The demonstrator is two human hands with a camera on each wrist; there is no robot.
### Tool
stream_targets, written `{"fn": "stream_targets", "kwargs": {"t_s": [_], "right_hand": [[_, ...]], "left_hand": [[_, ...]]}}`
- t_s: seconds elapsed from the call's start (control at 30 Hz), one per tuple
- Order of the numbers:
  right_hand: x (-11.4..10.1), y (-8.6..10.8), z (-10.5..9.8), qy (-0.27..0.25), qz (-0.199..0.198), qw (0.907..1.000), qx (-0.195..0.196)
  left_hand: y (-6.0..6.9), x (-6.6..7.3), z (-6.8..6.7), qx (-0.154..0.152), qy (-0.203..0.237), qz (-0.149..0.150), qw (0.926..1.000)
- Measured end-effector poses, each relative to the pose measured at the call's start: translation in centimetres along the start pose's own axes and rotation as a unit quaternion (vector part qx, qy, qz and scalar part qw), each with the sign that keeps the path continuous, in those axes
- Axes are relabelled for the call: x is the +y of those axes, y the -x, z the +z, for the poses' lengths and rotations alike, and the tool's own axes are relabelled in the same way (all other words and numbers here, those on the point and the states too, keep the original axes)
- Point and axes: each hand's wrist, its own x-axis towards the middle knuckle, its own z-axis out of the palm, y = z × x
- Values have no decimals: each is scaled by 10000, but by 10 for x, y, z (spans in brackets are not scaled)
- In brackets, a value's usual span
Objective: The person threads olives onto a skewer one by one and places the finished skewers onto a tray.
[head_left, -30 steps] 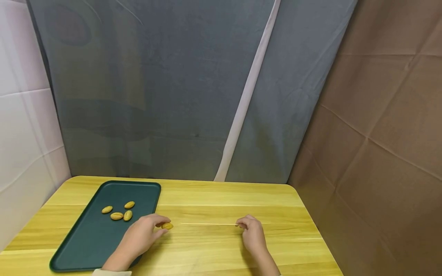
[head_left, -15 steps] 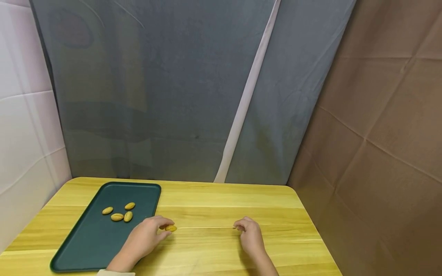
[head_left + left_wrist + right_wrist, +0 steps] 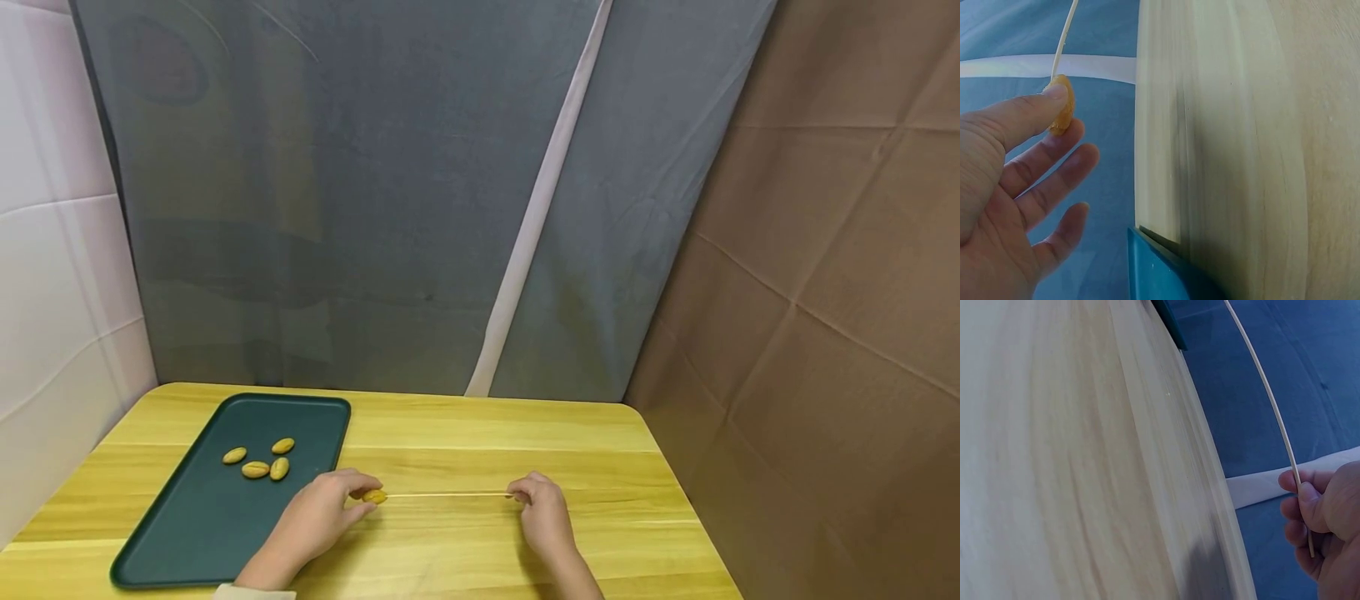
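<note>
My left hand (image 3: 318, 510) pinches a small oval yellow-brown piece (image 3: 375, 497) between thumb and fingers, just off the green tray's right edge. In the left wrist view the same oval piece (image 3: 1065, 112) shows a rough surface, with the thumb over part of it. A thin wooden skewer (image 3: 448, 495) runs level between the hands, its left end meeting the piece. Whether its tip is inside cannot be told. At the other end, my right hand (image 3: 546, 512) grips the skewer (image 3: 1275, 406), with its short tail showing below the thumb in the right wrist view.
On the left of the wood-grain table (image 3: 480, 433) lies a dark green tray (image 3: 187, 550). It bears several more oval pieces, one of them a grooved piece (image 3: 256, 470). A grey curtain (image 3: 390, 208) stands behind the table, a brown cloth (image 3: 840, 333) to the right.
My left hand has moved slightly right with the oval piece, and the right hand slightly left. The gap between piece and skewer end seen a second ago has closed.
</note>
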Motion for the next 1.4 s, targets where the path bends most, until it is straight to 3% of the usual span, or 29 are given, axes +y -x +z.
{"fn": "stream_targets", "kwargs": {"t_s": [0.47, 0.77, 1.2, 1.4], "right_hand": [[2, 2, 3, 42, -39, 10000, 52], [3, 2, 1, 57, -85, 9999, 46], [8, 3, 3, 5, -227, 9996, 149], [7, 4, 4, -59, -146, 9999, -5]], "left_hand": [[3, -4, 3, 6, 13, 118, 9999], [4, -4, 2, 35, 14, -81, 10000], [4, -4, 2, 24, 15, -56, 10000], [5, -5, 3, 0, 32, -5, 10000]]}}
